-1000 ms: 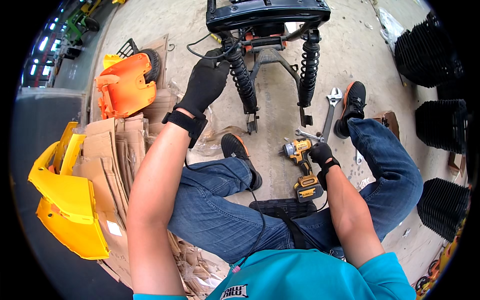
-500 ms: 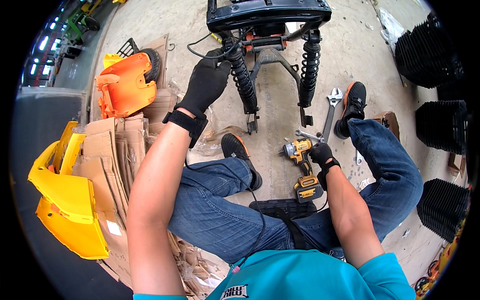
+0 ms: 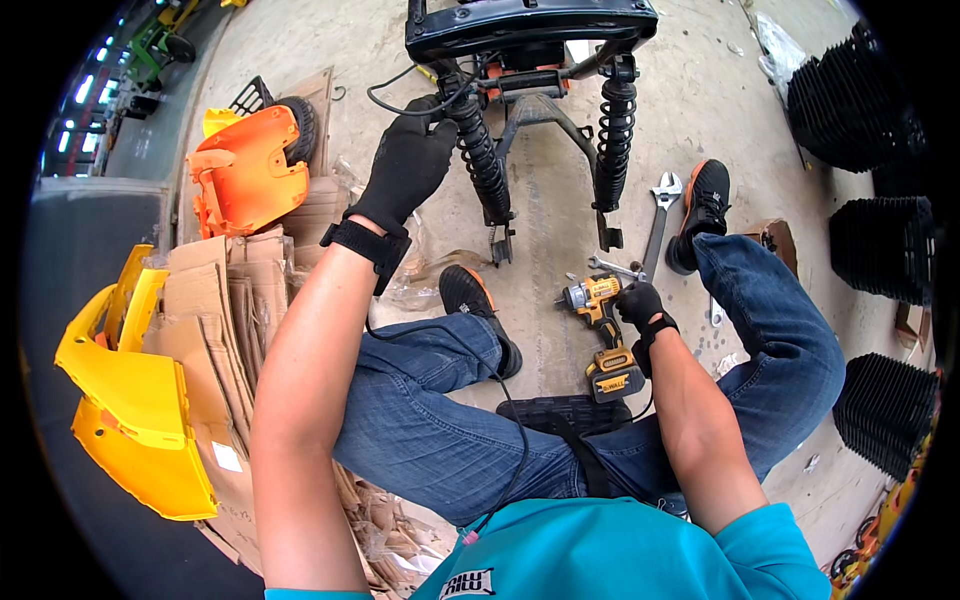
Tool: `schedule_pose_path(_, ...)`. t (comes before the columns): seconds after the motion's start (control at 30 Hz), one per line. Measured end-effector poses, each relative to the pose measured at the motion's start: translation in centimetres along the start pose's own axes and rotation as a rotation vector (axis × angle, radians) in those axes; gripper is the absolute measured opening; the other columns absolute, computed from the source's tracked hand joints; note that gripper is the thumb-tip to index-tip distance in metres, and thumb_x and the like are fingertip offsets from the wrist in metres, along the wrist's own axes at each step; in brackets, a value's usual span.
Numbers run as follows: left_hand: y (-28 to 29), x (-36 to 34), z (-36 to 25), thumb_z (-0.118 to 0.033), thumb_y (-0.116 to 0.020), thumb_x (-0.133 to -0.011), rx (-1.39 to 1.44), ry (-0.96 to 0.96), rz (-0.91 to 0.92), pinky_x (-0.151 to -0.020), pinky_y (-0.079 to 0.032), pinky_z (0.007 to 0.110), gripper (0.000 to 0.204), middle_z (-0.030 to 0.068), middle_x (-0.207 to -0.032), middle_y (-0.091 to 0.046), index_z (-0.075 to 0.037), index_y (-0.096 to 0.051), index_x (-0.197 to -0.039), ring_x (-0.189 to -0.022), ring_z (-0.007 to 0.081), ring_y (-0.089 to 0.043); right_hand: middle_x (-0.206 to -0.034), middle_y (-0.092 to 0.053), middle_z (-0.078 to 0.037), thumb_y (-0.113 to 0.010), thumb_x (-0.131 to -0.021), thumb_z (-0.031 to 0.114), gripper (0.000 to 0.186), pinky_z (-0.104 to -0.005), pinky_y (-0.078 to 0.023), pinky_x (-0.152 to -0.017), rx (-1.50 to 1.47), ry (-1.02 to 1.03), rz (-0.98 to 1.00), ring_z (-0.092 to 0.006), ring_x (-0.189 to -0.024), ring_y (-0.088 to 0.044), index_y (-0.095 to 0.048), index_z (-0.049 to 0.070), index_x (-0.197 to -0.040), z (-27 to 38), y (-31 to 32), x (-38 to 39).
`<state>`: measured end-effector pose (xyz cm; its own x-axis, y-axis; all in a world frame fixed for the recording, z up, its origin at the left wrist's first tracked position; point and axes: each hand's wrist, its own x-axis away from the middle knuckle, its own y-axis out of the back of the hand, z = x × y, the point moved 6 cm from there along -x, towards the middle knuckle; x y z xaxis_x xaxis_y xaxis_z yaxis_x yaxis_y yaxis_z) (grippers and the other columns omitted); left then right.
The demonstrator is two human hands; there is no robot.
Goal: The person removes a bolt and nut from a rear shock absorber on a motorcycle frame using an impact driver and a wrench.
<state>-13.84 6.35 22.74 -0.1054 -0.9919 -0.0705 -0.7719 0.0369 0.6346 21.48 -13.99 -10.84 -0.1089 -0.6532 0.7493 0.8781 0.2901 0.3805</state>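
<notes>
I sit on the concrete floor facing a black scooter frame (image 3: 530,25) with two coil shock absorbers. My left hand (image 3: 408,165), in a black glove, reaches up and rests on the upper part of the left shock absorber (image 3: 482,165), near a black cable. My right hand (image 3: 638,305), also gloved, grips the handle of a yellow and black cordless impact driver (image 3: 600,325) that sits low between my legs, nose pointing left. The right shock absorber (image 3: 612,140) hangs free.
An adjustable wrench (image 3: 658,220) and a combination spanner (image 3: 612,266) lie on the floor by my right shoe. Orange body panels (image 3: 245,175) and a small wheel lie at the left, flattened cardboard (image 3: 215,320) and yellow panels (image 3: 120,400) nearer. Stacks of black ribbed parts (image 3: 880,260) line the right.
</notes>
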Motion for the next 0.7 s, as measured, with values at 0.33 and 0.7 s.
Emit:
schedule_pose_path(0.33,-0.3,-0.3,0.3,-0.010,-0.055,-0.087,0.076,0.006,-0.008,-0.064,-0.047,0.025,0.046,0.0092,-0.096,-0.064,0.000,-0.046,-0.131,-0.074,0.0111,-0.059,-0.062,-0.064,-0.012,-0.061,-0.084,0.013,0.019,-0.0318,-0.052,-0.046,0.009,0.003,0.014,-0.0206,-0.051,-0.063,-0.068,-0.001,-0.073,0.0,0.1,0.1)
schedule_pose_path(0.7,-0.2,-0.4,0.7,-0.018,-0.057,-0.085,0.055,0.015,-0.011,-0.069,-0.050,0.036,0.047,0.0179,-0.089,-0.066,0.001,-0.048,-0.127,-0.073,0.0261,-0.065,-0.060,-0.064,-0.013,-0.060,-0.081,0.018,0.023,-0.0331,-0.052,-0.049,0.030,0.021,-0.021,-0.0218,-0.050,-0.065,-0.068,-0.001,-0.070,0.0,0.2,-0.2)
